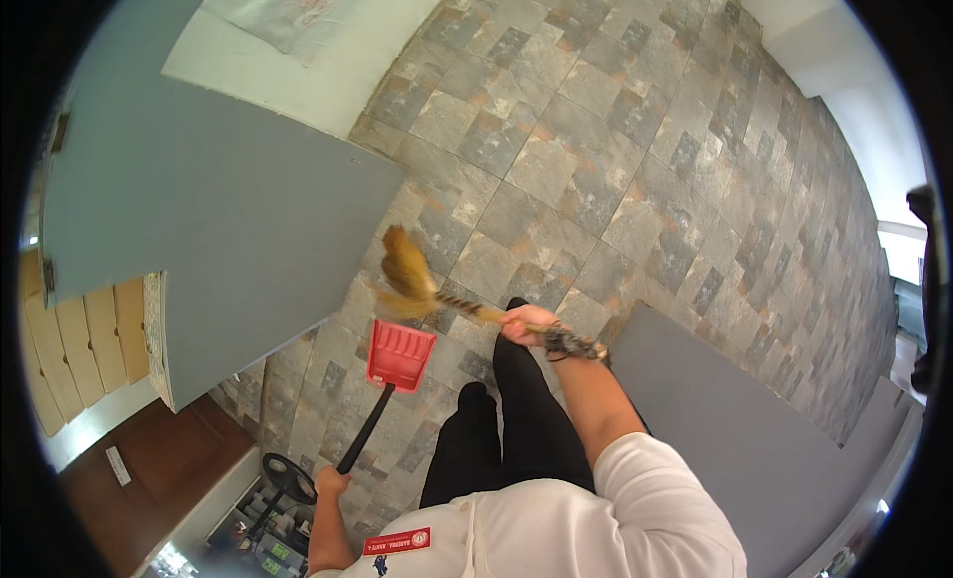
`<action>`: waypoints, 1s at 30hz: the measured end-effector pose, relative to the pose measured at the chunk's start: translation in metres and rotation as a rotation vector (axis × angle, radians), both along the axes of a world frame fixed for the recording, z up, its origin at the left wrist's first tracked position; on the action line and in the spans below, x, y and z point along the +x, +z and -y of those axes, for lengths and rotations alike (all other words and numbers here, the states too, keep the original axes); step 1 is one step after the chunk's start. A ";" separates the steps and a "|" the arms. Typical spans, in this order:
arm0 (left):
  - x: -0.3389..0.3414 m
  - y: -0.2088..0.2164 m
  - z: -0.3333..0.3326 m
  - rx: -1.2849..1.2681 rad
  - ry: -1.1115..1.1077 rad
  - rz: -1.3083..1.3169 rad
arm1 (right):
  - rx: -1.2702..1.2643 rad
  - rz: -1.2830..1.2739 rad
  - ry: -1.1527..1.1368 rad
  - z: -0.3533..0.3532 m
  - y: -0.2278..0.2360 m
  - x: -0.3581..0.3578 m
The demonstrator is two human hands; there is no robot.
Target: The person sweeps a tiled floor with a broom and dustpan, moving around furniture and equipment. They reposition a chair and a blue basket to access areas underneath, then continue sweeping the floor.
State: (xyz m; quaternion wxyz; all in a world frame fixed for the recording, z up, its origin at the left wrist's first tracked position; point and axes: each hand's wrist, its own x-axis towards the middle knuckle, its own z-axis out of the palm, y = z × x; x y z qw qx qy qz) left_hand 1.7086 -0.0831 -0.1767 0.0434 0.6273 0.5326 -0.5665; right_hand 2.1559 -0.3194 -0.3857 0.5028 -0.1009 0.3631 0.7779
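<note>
Jutting left from right hand (528,325), broom (459,304)

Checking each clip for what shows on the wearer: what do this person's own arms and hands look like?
The left hand and the right hand are ungloved. The right sleeve is short, loose and off-white. What looks like a thin dark band and a bunched grey-brown piece show near the right wrist; whether the latter is worn is unclear.

A tiled floor (576,161), grey panels (258,201) and lined-up tan boxes (89,355) are suggesting an office or shop
</note>
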 end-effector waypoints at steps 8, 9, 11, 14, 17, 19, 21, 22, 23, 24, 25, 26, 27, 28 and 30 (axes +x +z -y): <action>0.005 -0.003 0.013 0.014 0.339 0.027 | -0.597 0.163 -0.449 0.265 0.034 0.106; 0.016 -0.002 0.013 0.022 0.336 0.045 | -0.632 0.232 -0.463 0.281 0.036 0.119; 0.037 0.003 0.007 0.047 0.321 0.075 | -0.737 0.241 -0.541 0.298 0.037 0.139; 0.062 0.010 0.001 0.018 0.339 0.152 | -0.785 0.478 -0.627 0.292 0.047 0.144; 0.083 0.012 -0.007 -0.011 0.347 0.233 | -0.775 0.739 -0.414 0.267 0.089 0.123; 0.094 0.013 -0.009 -0.019 0.378 0.345 | -0.635 0.829 -0.412 0.250 0.138 0.099; 0.107 0.009 -0.011 -0.029 0.352 0.382 | -0.540 0.830 -0.452 0.225 0.181 0.075; 0.114 0.008 -0.014 -0.027 0.344 0.399 | -0.557 0.777 -0.442 0.209 0.196 0.065; 0.122 0.006 -0.017 -0.030 0.318 0.390 | -0.462 0.748 -0.474 0.191 0.205 0.059; 0.130 0.005 -0.020 -0.027 0.296 0.377 | -0.407 0.680 -0.474 0.173 0.208 0.056; 0.138 0.006 -0.023 -0.013 0.287 0.351 | -0.317 0.618 -0.487 0.153 0.205 0.054; 0.148 0.007 -0.029 -0.033 0.262 0.363 | -0.250 0.581 -0.467 0.129 0.196 0.052; 0.158 0.009 -0.034 -0.043 0.252 0.362 | -0.183 0.542 -0.447 0.103 0.182 0.052; 0.170 0.009 -0.039 -0.041 0.252 0.352 | -0.163 0.541 -0.413 0.073 0.163 0.053; 0.193 0.011 -0.050 -0.042 0.176 0.366 | -0.081 0.580 -0.327 0.009 0.115 0.064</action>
